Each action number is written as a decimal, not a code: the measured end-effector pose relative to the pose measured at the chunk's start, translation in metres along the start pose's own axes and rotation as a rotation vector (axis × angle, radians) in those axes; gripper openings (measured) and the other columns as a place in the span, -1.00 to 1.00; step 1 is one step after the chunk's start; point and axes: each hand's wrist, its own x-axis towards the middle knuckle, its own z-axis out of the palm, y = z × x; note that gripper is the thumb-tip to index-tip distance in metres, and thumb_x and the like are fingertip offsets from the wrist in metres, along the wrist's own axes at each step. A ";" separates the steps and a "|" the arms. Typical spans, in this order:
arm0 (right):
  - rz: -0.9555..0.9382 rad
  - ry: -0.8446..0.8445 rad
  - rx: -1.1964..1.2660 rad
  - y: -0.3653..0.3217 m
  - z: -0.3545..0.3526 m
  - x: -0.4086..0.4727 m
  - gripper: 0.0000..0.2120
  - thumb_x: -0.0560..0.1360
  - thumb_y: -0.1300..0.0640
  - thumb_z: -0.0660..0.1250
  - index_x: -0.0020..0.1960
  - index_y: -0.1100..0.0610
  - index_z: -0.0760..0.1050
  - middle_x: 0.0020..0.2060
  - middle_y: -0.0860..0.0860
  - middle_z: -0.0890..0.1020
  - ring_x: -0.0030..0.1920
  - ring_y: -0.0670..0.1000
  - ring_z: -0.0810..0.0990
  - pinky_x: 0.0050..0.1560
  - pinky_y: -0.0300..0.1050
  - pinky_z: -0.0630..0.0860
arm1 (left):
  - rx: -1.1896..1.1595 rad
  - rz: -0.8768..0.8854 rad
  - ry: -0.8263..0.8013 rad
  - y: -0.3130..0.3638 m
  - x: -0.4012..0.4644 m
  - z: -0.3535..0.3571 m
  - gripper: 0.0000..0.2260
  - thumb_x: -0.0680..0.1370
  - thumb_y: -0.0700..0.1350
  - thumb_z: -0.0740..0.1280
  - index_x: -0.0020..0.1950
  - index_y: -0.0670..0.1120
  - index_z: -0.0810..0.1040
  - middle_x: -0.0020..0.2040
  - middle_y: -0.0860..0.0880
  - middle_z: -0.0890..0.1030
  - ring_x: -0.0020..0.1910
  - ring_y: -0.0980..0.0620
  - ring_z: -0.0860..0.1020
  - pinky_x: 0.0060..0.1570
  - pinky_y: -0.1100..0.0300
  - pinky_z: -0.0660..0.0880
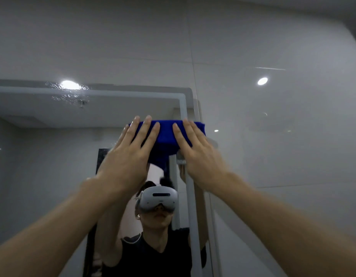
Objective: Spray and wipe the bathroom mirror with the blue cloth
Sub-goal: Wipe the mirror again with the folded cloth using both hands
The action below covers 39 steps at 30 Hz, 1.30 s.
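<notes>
Head view: left hand (pixel 131 154) and right hand (pixel 195 154), fingers straight and flat, both press the blue cloth (pixel 165 136) against the mirror (pixel 53 176) near its upper right corner.

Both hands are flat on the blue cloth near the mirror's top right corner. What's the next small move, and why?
Probably slide the blue cloth left along the top of the mirror. Both the left hand and the right hand press it flat by the right edge, while spray droplets sit unwiped near the upper left.
</notes>
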 end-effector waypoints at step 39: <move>0.063 -0.046 -0.123 -0.007 -0.033 0.068 -0.47 0.70 -0.12 -0.05 0.59 0.10 0.13 0.56 0.23 0.17 0.58 0.21 0.08 0.56 0.20 0.05 | -0.040 -0.090 -0.094 -0.031 0.049 -0.019 -0.33 0.62 -0.14 0.20 0.61 -0.03 -0.14 0.63 -0.10 -0.10 0.59 -0.14 -0.14 0.54 -0.09 -0.02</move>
